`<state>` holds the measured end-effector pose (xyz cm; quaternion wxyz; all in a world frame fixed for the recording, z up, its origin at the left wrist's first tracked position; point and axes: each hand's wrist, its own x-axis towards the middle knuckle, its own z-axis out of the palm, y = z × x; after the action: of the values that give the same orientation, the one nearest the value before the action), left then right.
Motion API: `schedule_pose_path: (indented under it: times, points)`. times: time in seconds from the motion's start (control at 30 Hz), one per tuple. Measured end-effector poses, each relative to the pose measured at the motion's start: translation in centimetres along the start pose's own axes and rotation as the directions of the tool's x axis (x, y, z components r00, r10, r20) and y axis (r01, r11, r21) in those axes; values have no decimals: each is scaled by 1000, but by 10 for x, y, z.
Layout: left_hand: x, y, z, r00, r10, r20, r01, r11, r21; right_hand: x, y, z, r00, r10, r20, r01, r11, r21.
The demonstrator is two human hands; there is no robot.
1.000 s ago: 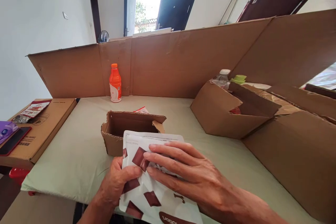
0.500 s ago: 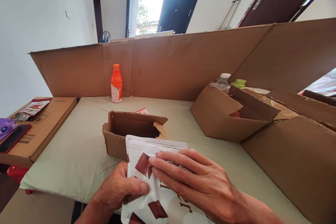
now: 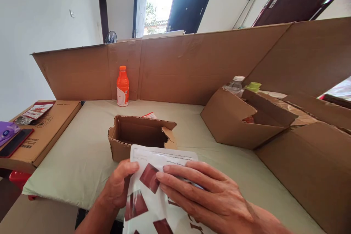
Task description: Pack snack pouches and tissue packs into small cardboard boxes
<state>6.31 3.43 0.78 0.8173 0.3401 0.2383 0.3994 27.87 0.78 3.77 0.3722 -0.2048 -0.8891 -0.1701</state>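
Observation:
A white pouch (image 3: 164, 197) with dark red-brown squares and partly hidden brown lettering is held low in front of me. Along its upper left edge is my left hand (image 3: 116, 186), thumb tip on the front and the other fingers hidden behind. My right hand (image 3: 205, 190) holds the pouch from the right side, its long fingers laid flat across the front; its thumb is out of sight. Just beyond the pouch's top edge stands a small open cardboard box (image 3: 141, 131), one flap torn at its right end.
An orange bottle (image 3: 123, 87) stands by the cardboard wall (image 3: 175, 65). At right, a cut-open carton (image 3: 233, 124) sits near a clear bottle (image 3: 236, 85) and a green item (image 3: 253, 86). At left, a flat carton (image 3: 59, 120) bears a phone (image 3: 16, 142) and a packet (image 3: 35, 111).
My left thumb has slid up and leftward along the pouch to near its top corner, uncovering more of the front. The right hand stays laid on the pouch; the view shifts slightly.

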Motion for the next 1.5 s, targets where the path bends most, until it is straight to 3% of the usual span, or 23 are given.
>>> schedule_pose_path:
  times: [0.1, 0.3, 0.5, 0.7, 0.83, 0.93, 1.0, 1.07, 1.13, 1.2, 1.23, 1.27, 1.33, 1.4, 1.5]
  points:
    - [3, 3, -2, 996, 41, -84, -31, 992, 119, 1, -2, 1, 1000, 3, -14, -3, 1000, 27]
    - [0, 5, -1, 988, 119, -95, -90, 960, 265, -1, -1, -1, 999, 18, 42, -20, 998, 53]
    - [2, 11, 6, 982, 104, -155, -70, 975, 211, -3, 1, -2, 999, 28, 31, -30, 997, 65]
    - [7, 17, 17, 964, 165, -210, -121, 971, 206, 2, 5, -3, 999, 12, 39, -14, 998, 57]
    - [7, 22, 13, 946, 247, -209, -170, 929, 327, 2, 23, -5, 999, 15, 29, -16, 998, 55]
    - [4, 28, 5, 887, 435, -156, -269, 760, 592, 3, 45, -6, 981, 173, -84, -165, 982, 93]
    - [2, 33, 0, 822, 563, -91, -309, 575, 758, 7, 59, -6, 919, 364, -152, -341, 927, 158]
    - [3, 37, -5, 732, 680, 46, -354, 321, 878, 11, 71, -4, 807, 557, -194, -513, 825, 238]
    - [7, 41, -7, 619, 747, 243, -378, 12, 926, 15, 80, 0, 696, 691, -196, -631, 719, 292]
    - [12, 46, -8, 532, 745, 401, -332, -252, 909, 19, 85, 6, 654, 740, -155, -684, 667, 296]
    - [15, 48, -8, 523, 723, 451, -290, -347, 892, 20, 87, 10, 661, 741, -120, -695, 664, 274]
    - [18, 51, -9, 544, 685, 484, -248, -420, 873, 21, 88, 13, 677, 731, -86, -698, 675, 240]
    - [24, 55, -11, 676, 560, 478, -167, -516, 840, 22, 89, 20, 708, 705, -29, -694, 704, 152]
    - [27, 58, -13, 807, 443, 391, -90, -561, 823, 24, 89, 26, 729, 684, 15, -682, 726, 85]
    - [27, 62, -11, 881, 378, 286, -19, -574, 818, 28, 90, 32, 755, 653, 64, -656, 754, 43]
